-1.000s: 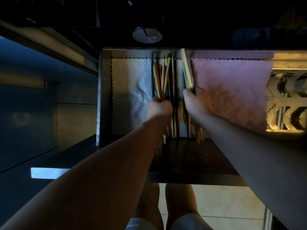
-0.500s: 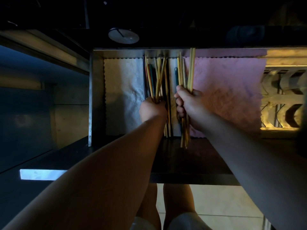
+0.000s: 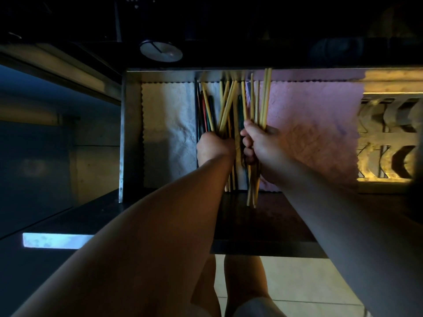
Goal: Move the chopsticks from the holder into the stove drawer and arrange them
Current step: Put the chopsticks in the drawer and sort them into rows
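The open metal stove drawer (image 3: 131, 138) is lined with a white cloth (image 3: 168, 133) on the left and a pink cloth (image 3: 313, 131) on the right. Down its middle lie yellow, red, green and dark chopsticks. My left hand (image 3: 215, 148) is closed around a fanned bunch of yellow and coloured chopsticks (image 3: 225, 106). Just to its right, my right hand (image 3: 261, 145) grips a bundle of yellow chopsticks (image 3: 264, 97) held nearly straight along the drawer, their near ends sticking out past the drawer's front edge. The chopstick holder cannot be made out.
A round stove knob (image 3: 161, 51) sits above the drawer's back edge. A dark counter ledge (image 3: 68, 216) runs along the left. A lit patterned grille (image 3: 389, 136) stands at the right. My legs and the tiled floor (image 3: 293, 284) are below the drawer front.
My right hand has lifted and straightened its yellow bundle, sliding it slightly nearer to me. My left hand's bunch has fanned out wider. The view has shifted a little.
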The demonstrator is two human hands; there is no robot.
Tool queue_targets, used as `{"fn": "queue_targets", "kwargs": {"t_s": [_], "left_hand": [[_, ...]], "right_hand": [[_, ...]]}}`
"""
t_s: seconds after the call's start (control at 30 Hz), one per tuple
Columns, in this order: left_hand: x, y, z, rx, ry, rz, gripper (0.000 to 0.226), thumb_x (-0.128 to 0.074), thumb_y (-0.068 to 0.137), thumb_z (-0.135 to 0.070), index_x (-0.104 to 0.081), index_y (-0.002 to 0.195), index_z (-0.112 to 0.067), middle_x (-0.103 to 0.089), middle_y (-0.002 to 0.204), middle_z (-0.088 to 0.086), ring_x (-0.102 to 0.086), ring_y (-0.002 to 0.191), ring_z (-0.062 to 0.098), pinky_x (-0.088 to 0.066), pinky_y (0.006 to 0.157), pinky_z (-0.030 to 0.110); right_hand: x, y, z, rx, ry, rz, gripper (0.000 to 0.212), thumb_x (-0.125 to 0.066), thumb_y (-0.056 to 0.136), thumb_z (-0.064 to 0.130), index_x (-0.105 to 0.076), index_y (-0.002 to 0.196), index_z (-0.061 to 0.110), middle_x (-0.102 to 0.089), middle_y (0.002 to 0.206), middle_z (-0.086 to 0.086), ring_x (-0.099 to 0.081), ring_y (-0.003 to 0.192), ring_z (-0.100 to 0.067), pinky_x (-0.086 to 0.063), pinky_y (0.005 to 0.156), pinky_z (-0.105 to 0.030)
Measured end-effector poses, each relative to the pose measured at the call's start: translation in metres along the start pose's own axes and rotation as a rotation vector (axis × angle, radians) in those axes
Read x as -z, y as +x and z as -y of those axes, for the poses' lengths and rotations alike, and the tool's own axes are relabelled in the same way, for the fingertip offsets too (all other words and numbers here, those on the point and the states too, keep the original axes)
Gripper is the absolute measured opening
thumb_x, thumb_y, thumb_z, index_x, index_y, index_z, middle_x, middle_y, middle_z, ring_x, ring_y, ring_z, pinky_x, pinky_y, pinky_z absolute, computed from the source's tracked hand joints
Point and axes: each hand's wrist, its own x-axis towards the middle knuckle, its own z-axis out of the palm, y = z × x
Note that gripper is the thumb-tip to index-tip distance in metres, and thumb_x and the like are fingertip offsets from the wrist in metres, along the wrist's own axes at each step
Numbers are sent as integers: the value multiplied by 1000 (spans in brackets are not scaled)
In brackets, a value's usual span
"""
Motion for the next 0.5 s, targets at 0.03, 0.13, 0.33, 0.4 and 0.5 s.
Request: {"fn": "queue_targets", "kwargs": {"t_s": [0.03,0.13,0.33,0.4,0.5], "left_hand": [[0,1,0,2,3,3,19,-68,81,-30,-63,86,-13,-60,76,4,-57,67,24,-44,59,28],[0,3,0,-7,10,8,19,-68,81,-32,-60,82,-15,-60,76,4,-57,65,22,-46,60,29],[0,0,-1,-23,47,17,12,-62,84,-22,-62,87,-10,-55,74,3,-51,62,20,-39,55,26],[2,-2,-2,-8,-1,33,13,-62,85,-24,-60,86,-11,-56,74,3,-53,61,19,-41,54,25],[7,-6,-2,4,-73,63,24,-59,88,-28,-66,98,-7,-66,90,10,-66,83,28,-49,66,30]], "right_hand": [[0,-1,-1,3,6,2,33,-56,95,33,-59,68,14,-46,47,6,-38,32,-7,-31,38,-13],[2,0,-2,5,2,1,32,-56,95,32,-59,69,14,-46,51,4,-39,32,-7,-31,38,-14],[1,5,-6,2,-30,-12,30,-57,94,31,-59,70,14,-47,51,3,-39,32,-7,-31,39,-14],[1,5,-6,0,-34,-11,29,-58,94,31,-60,71,14,-47,50,3,-39,32,-8,-31,38,-14],[2,11,-7,-64,-60,-7,28,-59,93,34,-61,72,16,-43,47,5,-37,29,-5,-29,36,-13]]}}
